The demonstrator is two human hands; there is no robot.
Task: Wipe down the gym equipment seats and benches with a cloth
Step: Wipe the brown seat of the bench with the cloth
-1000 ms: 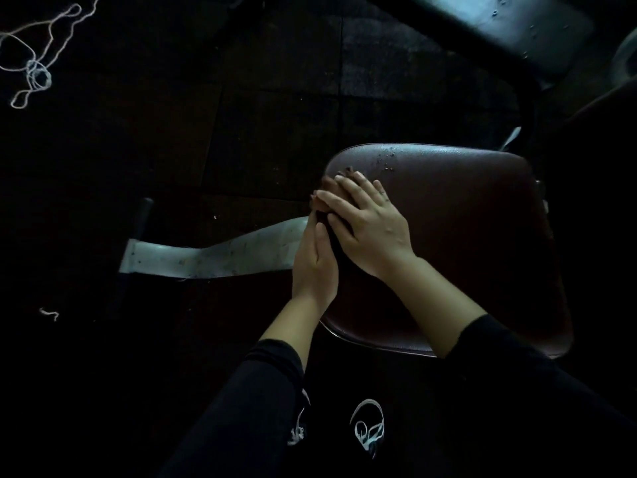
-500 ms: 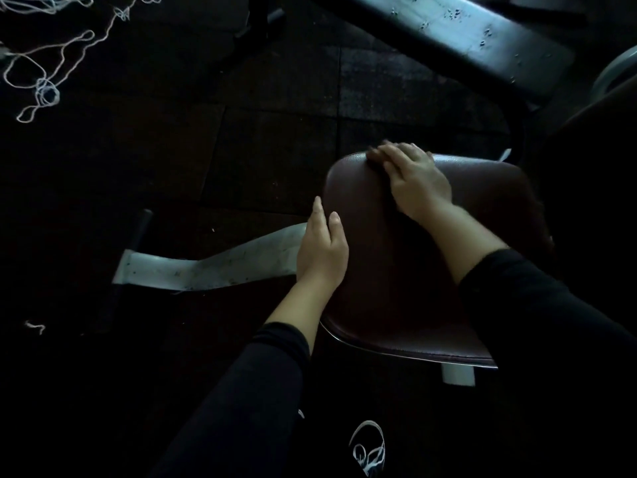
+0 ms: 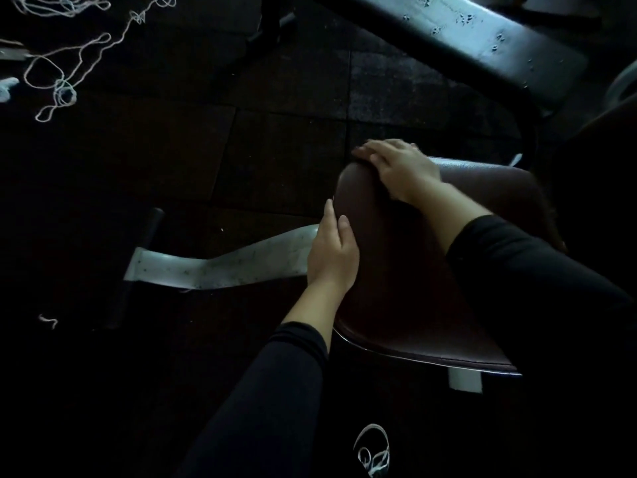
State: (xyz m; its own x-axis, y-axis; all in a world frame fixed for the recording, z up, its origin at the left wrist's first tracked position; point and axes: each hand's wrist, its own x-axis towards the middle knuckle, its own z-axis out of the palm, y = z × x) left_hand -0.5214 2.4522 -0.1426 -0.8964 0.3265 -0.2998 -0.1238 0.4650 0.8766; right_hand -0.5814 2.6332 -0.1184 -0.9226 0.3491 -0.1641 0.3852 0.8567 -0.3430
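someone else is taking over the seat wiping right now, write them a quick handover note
Left hand: flat against the left edge of the brown seat, fingers straight, holding nothing.
Right hand: laid over the seat's far left corner, fingers spread. No cloth can be made out under it; the picture is too dark to be sure.
Grey bench lies beyond the seat, dotted with droplets.
Done: cannot tell how much of the seat is wiped; its far edge shows a sheen.
Left: probably the rest of the seat, then the grey bench. Find the cloth first.
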